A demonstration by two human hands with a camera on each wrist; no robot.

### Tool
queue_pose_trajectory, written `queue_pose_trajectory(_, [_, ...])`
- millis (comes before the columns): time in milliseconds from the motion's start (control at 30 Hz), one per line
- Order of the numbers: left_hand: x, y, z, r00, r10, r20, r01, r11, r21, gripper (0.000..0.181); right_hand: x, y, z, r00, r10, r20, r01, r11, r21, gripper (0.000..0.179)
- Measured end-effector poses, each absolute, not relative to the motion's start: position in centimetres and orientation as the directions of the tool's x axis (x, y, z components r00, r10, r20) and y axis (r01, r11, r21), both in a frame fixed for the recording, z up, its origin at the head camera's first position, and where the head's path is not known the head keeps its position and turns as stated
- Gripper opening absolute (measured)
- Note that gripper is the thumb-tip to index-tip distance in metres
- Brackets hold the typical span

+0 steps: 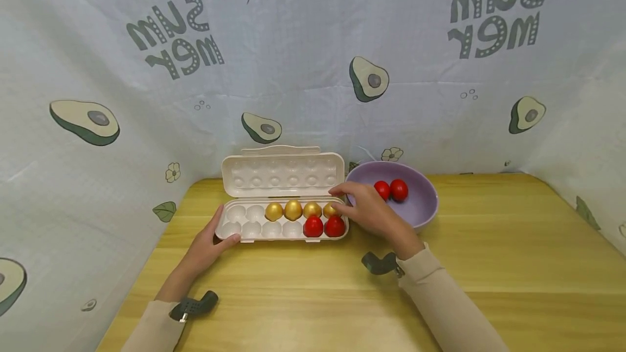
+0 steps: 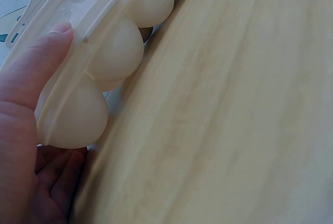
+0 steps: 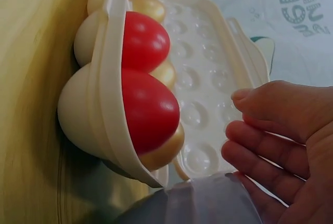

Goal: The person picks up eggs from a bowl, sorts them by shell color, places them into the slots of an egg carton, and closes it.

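Observation:
A cream plastic egg carton [image 1: 271, 229] lies with its lid [image 1: 283, 184] folded back. Four-sided rows of cups hold several gold eggs [image 1: 293, 209] at the back and two red eggs [image 1: 324, 227] at the front right; the left cups are bare. My left hand [image 1: 207, 244] grips the carton's left end, thumb on the front rim and fingers beneath, as the left wrist view shows. Over the carton's right end hovers my right hand [image 1: 367, 208], fingers apart and nothing in them; the right wrist view shows it beside the lid and a red egg [image 3: 151, 112].
Right of the carton stands a purple oval bowl [image 1: 420, 205] with two red eggs [image 1: 399, 190] visible; my right hand hides part of it. The wooden table [image 1: 293, 297] ends against a printed curtain [image 1: 303, 58] behind the carton.

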State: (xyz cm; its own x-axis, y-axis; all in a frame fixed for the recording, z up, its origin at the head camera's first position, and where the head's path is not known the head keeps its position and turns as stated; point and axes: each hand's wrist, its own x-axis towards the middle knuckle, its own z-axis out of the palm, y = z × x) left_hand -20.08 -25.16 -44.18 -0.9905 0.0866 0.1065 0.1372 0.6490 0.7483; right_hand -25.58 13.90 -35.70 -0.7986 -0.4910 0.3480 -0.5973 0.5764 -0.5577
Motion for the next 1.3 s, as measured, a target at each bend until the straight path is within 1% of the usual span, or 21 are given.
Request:
queue_pose_trajectory(100, [-20.1, -25.2, -44.2, -0.990, 0.086, 0.109, 0.139, 0.647, 0.750, 0.094, -25.5, 14.2, -35.5, -0.821, -0.467, 0.329, -0.567, 0.598, -0.566, 0.031])
queue_pose_trajectory(200, [-20.1, -25.2, -44.3, -0.990, 0.084, 0.115, 0.142, 0.647, 0.749, 0.094, -25.7, 14.7, -35.4, -0.826, -0.449, 0.340, -0.561, 0.598, -0.573, 0.031])
queue_pose_trajectory(467, [-20.2, -25.2, -44.4, -0.990, 0.080, 0.113, 0.138, 0.649, 0.749, 0.092, -26.8, 16.1, -35.6, -0.765, -0.437, 0.473, -0.643, 0.560, -0.523, 0.029])
queue_pose_trajectory(667, [-20.1, -25.2, -44.4, -0.991, 0.077, 0.111, 0.135, 0.648, 0.750, 0.093, -27.3, 16.9, -35.7, -0.767, -0.390, 0.510, -0.636, 0.567, -0.523, 0.030])
queue_pose_trajectory(1100, [-20.1, -25.2, -44.3, -0.990, 0.082, 0.114, 0.140, 0.648, 0.749, 0.094, -27.7, 17.8, -35.9, -0.812, -0.276, 0.514, -0.569, 0.573, -0.590, 0.029])
queue_pose_trajectory(1300, [-20.1, -25.1, -44.4, -0.991, 0.079, 0.110, 0.135, 0.647, 0.750, 0.094, -28.0, 18.2, -36.1, -0.840, -0.238, 0.487, -0.527, 0.572, -0.629, 0.030])
